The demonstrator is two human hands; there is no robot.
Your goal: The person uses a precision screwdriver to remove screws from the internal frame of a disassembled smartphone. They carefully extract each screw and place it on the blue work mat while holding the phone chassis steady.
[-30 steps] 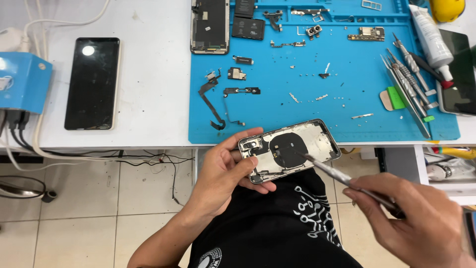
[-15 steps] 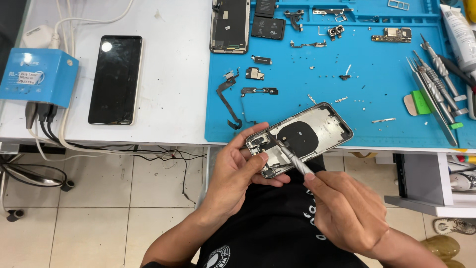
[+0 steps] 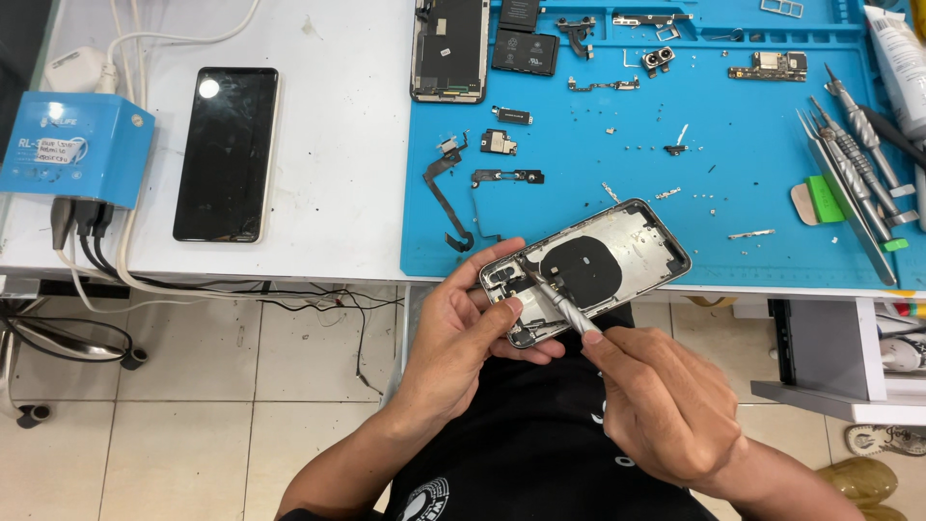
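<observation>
Head view: opened phone rear housing (image 3: 590,268) held in the air just off the near edge of the blue work mat (image 3: 579,183), above the person's lap. Bare metal shell, dark round charging coil in the middle, small parts crowded at the camera end. Likely light and stiff, but thin frame walls and loose flex ends look fragile; smooth rim could slip. Best held by the side rails, not the inner face.

Long axis runs diagonally, lower-left to upper-right; open side faces up at the camera. Camera-cutout end points toward the left hand (image 3: 463,333), far end toward the tool row.

Left hand fingers clamped on the housing's lower-left end, thumb across the top edge, fingertips under. Right hand (image 3: 666,405) fingers pinched together on a slim metal screwdriver (image 3: 559,299), tip down inside the housing near the camera end.

Around it on the mat: black flex cable (image 3: 446,198), small brackets and screws, a detached screen assembly (image 3: 451,48), tweezers and drivers (image 3: 854,154) at right. Intact black phone (image 3: 227,154) and a blue power box (image 3: 75,150) on the white table (image 3: 338,145).
</observation>
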